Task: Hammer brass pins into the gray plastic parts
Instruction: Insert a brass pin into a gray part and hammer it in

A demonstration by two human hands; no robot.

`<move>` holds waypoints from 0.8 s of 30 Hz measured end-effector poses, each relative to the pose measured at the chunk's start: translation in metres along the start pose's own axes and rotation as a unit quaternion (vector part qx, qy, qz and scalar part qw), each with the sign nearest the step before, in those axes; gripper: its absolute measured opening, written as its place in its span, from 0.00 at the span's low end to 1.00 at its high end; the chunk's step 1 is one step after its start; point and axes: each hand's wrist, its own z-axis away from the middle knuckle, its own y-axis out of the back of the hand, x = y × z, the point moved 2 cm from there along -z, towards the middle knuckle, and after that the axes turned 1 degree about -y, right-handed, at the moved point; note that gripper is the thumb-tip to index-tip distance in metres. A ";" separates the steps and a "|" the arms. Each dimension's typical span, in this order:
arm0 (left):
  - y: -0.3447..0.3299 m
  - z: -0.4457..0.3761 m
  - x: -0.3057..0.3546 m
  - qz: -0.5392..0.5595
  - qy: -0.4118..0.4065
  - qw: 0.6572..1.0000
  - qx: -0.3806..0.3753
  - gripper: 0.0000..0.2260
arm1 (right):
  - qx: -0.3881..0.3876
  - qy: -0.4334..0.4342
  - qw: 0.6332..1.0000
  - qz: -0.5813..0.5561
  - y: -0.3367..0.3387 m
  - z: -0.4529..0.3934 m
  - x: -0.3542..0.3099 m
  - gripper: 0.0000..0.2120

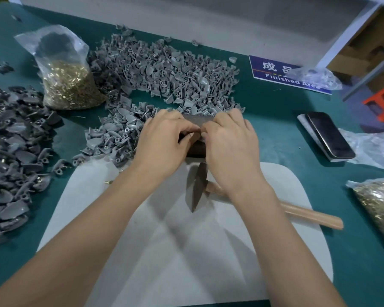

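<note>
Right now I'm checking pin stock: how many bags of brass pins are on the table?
2. One bag of brass pins stands at the far left beside the gray parts pile; another bag lies at the right edge, partly cut off. More may lie out of frame.

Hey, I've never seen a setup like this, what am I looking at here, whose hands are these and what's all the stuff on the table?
This is one picture from a camera worn on a person's head, looking down at their own bare hands; there is no machine. The left hand and right hand meet over a dark metal block, fingertips pinching something small that is too hidden to name. In front of the hands a hammer lies on a pale mat, untouched. On the green table sit a large pile of gray plastic parts, a darker pile at the left, a bag of brass pins, a second bag at the right, a phone and a blue "Finished Area" sign.
</note>
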 end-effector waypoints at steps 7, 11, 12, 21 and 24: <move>0.002 0.000 0.000 0.026 0.007 1.000 0.006 0.05 | -0.006 -0.067 0.989 -0.129 -0.001 0.001 0.009 0.09; 0.003 0.002 0.002 0.015 0.003 1.000 0.009 0.04 | -0.007 -0.098 0.981 -0.167 -0.005 0.003 0.011 0.08; 0.004 0.002 0.002 0.014 0.005 1.000 0.010 0.04 | -0.003 -0.102 0.980 -0.173 -0.005 0.003 0.011 0.08; 0.003 0.002 0.002 0.010 -0.002 1.000 0.009 0.03 | 0.045 -0.132 0.977 -0.161 -0.008 0.007 0.006 0.06; 0.002 0.002 0.000 0.024 -0.009 1.000 0.004 0.03 | 0.026 -0.138 0.974 -0.178 -0.010 0.007 0.009 0.06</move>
